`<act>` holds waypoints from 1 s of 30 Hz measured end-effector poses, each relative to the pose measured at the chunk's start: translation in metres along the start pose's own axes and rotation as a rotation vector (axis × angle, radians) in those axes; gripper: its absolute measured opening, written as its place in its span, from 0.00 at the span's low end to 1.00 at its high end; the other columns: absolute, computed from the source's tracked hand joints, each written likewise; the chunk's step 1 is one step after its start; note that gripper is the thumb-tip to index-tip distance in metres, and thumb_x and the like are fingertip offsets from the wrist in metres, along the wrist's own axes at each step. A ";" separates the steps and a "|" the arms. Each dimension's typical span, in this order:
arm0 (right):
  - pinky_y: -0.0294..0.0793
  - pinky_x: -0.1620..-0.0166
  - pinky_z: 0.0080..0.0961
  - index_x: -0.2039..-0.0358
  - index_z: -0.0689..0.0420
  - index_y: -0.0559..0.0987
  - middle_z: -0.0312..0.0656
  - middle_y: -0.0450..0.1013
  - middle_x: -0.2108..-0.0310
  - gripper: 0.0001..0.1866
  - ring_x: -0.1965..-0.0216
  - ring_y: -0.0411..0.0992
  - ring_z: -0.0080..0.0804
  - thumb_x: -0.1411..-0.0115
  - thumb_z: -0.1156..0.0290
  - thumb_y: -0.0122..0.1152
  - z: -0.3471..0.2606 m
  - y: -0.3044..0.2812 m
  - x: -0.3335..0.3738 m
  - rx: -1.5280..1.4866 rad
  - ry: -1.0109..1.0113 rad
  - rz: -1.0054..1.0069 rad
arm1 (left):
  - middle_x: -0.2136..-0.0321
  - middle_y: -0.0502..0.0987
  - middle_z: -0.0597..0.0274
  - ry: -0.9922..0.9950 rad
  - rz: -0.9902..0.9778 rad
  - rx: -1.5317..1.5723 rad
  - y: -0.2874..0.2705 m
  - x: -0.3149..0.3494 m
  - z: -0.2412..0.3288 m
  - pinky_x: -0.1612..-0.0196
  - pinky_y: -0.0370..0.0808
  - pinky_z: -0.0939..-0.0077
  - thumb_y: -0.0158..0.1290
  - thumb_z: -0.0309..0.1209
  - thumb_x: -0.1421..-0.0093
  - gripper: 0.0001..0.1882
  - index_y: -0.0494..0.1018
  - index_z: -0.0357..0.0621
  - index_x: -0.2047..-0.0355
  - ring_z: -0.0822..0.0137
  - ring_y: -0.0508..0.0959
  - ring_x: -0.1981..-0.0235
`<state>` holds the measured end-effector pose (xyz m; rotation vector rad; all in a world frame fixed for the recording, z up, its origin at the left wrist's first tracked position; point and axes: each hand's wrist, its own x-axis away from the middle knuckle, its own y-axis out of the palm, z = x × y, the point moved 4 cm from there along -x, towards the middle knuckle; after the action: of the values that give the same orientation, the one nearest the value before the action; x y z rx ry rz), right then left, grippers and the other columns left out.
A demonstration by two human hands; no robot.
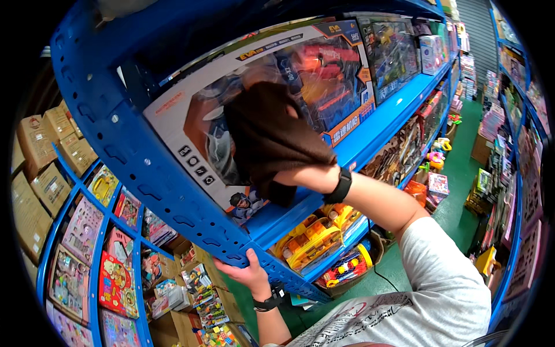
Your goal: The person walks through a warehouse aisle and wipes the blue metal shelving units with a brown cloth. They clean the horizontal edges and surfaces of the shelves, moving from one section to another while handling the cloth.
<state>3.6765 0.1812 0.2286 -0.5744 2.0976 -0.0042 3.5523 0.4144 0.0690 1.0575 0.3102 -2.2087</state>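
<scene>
A dark brown cloth (277,133) drapes over most of my right hand (306,176) and lies against the clear window of a large boxed toy gun set (173,124). The cloth is in my right hand's hold; a bit of finger shows near its top, and the other fingers are hidden. Lower down, my left hand (245,272) is at the edge of the blue perforated shelf post (147,162), thumb up against the metal and fingers stretched apart to the left. Black bands circle both wrists.
Right of the box stands another windowed toy box (393,55) on the blue shelf beam (370,141). Yellow toy vehicles (312,243) sit on the shelf below. A green-floored aisle (468,133) runs back at right. Racks of boxed toys (118,283) and brown cartons (34,144) stand at left.
</scene>
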 end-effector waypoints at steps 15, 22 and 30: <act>0.62 0.36 0.30 0.44 0.56 0.74 0.42 0.71 0.42 0.22 0.39 0.65 0.36 0.40 0.76 0.57 0.013 -0.264 0.062 0.461 0.142 0.416 | 0.38 0.59 0.46 0.037 0.137 -0.090 -0.002 0.011 0.005 0.38 0.62 0.57 0.60 0.50 0.42 0.50 0.46 0.32 0.33 0.54 0.65 0.41; 0.62 0.36 0.30 0.45 0.56 0.75 0.42 0.71 0.42 0.21 0.39 0.65 0.36 0.40 0.75 0.57 0.016 -0.224 0.106 0.519 0.290 0.379 | 0.40 0.61 0.44 0.038 0.149 -0.114 -0.005 0.011 0.004 0.37 0.60 0.58 0.60 0.50 0.43 0.51 0.45 0.32 0.33 0.53 0.65 0.41; 0.64 0.39 0.35 0.55 0.54 0.80 0.44 0.73 0.48 0.13 0.44 0.68 0.43 0.39 0.70 0.54 -0.055 -0.068 0.082 1.019 -0.066 0.006 | 0.40 0.60 0.47 -0.004 0.064 -0.072 -0.014 0.011 0.006 0.37 0.60 0.60 0.58 0.44 0.43 0.49 0.43 0.33 0.33 0.56 0.65 0.41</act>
<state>3.6220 0.0759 0.2095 0.0591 1.7309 -0.9701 3.5342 0.4166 0.0634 1.0101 0.3464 -2.1275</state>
